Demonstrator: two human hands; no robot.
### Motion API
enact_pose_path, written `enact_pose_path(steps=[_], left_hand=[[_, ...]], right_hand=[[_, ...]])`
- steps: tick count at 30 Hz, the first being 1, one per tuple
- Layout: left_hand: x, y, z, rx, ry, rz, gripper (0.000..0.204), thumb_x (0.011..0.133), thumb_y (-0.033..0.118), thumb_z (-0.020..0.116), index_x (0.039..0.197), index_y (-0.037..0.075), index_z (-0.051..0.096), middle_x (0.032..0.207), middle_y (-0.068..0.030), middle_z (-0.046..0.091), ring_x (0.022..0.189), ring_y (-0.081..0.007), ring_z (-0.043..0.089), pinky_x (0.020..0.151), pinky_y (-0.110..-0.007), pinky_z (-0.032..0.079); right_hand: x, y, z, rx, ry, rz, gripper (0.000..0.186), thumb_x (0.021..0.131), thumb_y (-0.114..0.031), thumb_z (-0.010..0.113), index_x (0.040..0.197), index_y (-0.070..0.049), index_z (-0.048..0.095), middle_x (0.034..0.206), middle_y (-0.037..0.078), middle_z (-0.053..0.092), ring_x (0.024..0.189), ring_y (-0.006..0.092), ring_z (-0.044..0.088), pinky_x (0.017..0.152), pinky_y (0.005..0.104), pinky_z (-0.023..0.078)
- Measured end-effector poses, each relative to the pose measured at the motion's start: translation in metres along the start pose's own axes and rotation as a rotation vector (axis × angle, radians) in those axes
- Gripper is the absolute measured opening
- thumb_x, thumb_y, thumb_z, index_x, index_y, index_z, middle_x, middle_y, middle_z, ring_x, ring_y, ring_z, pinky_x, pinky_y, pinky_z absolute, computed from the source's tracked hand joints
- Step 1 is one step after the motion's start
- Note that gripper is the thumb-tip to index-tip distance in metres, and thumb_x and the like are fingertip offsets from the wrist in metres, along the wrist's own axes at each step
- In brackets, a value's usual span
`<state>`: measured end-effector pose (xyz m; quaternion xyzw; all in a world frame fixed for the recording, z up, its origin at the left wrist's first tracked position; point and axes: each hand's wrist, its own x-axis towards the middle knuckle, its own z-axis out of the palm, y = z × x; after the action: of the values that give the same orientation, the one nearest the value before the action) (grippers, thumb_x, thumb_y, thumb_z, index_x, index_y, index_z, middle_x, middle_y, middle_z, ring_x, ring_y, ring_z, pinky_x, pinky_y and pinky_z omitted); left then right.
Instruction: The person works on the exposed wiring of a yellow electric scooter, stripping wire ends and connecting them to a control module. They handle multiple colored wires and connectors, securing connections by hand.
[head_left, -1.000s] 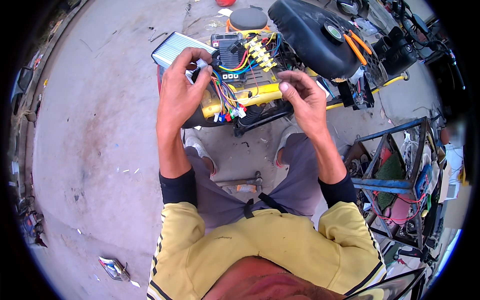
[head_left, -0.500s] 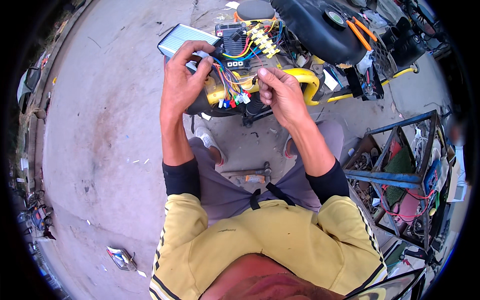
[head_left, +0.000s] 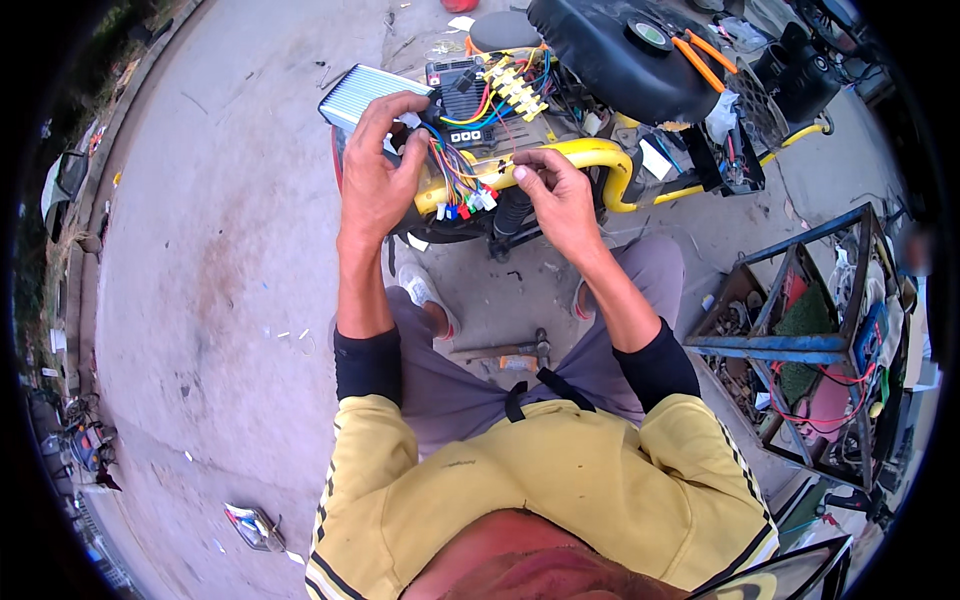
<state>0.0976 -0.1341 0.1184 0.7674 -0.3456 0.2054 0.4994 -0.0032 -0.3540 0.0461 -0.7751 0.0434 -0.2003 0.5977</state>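
My left hand (head_left: pixel 378 170) is curled around the wire end of a silver finned metal box (head_left: pixel 365 92), its thumb and fingers beside where the wires leave. A bundle of coloured wires (head_left: pixel 452 160) hangs from there, ending in small white, red, blue and green plugs (head_left: pixel 467 206) in front of a yellow frame tube (head_left: pixel 580 152). Over that tube, my right hand (head_left: pixel 560 200) pinches a thin wire between thumb and forefinger. A small black connector (head_left: pixel 505 166) sits at those fingertips. What the left fingertips press on is partly hidden.
Behind the hands are a dark control unit (head_left: pixel 462 88), a yellow terminal strip (head_left: pixel 516 90) and a black seat (head_left: pixel 630 60) carrying a tape roll (head_left: pixel 648 38) and orange-handled pliers (head_left: pixel 700 60). A hammer (head_left: pixel 541 348) lies between my feet. A metal rack (head_left: pixel 770 345) stands right.
My right hand has turned slightly and lowered against the yellow tube, its thumb lower and forefinger straighter. The left hand stays at the metal box. The whole view has shifted a little.
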Motion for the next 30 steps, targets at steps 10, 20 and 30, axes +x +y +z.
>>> enact_pose_path(steps=[10, 20, 30], left_hand=[[-0.009, -0.006, 0.007, -0.129, 0.029, -0.126, 0.036, 0.098, -0.006, 0.069, 0.133, 0.003, 0.069, 0.122, -0.0058, 0.077, 0.099, -0.0124, 0.065, 0.094, -0.030, 0.055], [-0.005, -0.018, 0.014, -0.400, 0.089, -0.200, 0.031, 0.102, -0.004, 0.070, 0.133, -0.002, 0.064, 0.125, -0.0121, 0.077, 0.104, -0.0115, 0.067, 0.095, -0.029, 0.055], [-0.004, -0.014, 0.011, -0.332, 0.043, -0.227, 0.035, 0.106, 0.006, 0.070, 0.140, 0.000, 0.063, 0.121, -0.0131, 0.080, 0.111, -0.0151, 0.070, 0.099, -0.032, 0.055]], right_hand=[[0.001, -0.002, 0.002, 0.309, -0.077, 0.142, 0.025, 0.104, -0.014, 0.074, 0.124, 0.001, 0.075, 0.081, -0.005, 0.061, 0.069, 0.0062, 0.052, 0.065, 0.0238, 0.046], [0.005, -0.020, 0.003, 0.688, -0.153, 0.359, 0.024, 0.104, -0.026, 0.078, 0.110, -0.003, 0.076, 0.080, -0.005, 0.058, 0.068, 0.0043, 0.051, 0.056, 0.0220, 0.039], [0.007, -0.011, 0.000, 0.649, -0.067, 0.277, 0.026, 0.104, -0.025, 0.078, 0.109, 0.000, 0.074, 0.075, -0.003, 0.056, 0.063, 0.0046, 0.046, 0.054, 0.0224, 0.038]])
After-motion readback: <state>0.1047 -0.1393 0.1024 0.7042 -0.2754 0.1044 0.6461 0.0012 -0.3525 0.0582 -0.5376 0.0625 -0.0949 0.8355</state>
